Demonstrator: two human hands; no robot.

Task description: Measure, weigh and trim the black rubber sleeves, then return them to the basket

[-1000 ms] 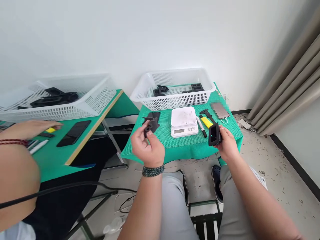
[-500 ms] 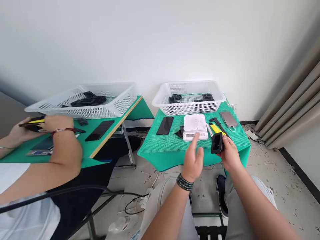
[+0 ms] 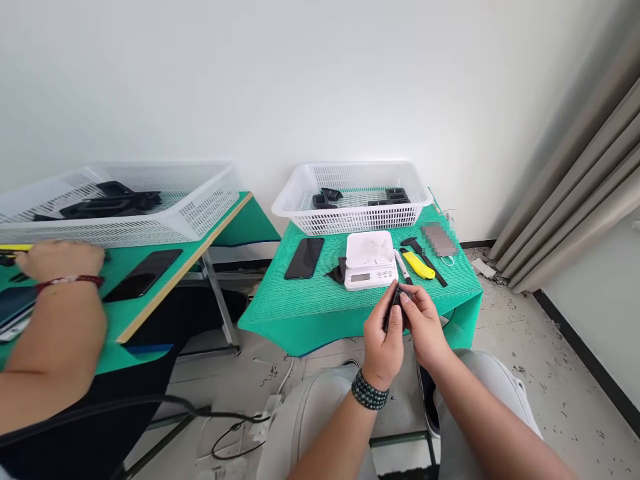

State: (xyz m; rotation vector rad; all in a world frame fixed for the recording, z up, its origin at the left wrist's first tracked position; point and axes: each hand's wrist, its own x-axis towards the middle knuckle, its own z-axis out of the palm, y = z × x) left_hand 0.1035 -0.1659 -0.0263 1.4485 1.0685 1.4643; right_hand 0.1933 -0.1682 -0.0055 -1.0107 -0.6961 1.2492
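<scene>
Nearest, held between left hand (image 3: 384,341) and right hand (image 3: 426,331): black part (image 3: 397,298), pinched in thumbs and fingertips, fingers curled in, much of the surface hidden. Changed within the last half second: from a right-hand hold alone to a two-handed one, with left hand drawn back from the front of white scale (image 3: 371,261). Judged to give a steadier grip, at the cost of leaving neither hand free. Positioned at the fingertips, just nearer than the scale; actual gap not determinable. Beyond, on green-covered table (image 3: 280,303): dark scrap (image 3: 340,271) left of the scale; marker (image 3: 402,267) and yellow tool (image 3: 419,265) to its right. Farthest: white basket (image 3: 350,223) holding several black pieces (image 3: 397,195).
</scene>
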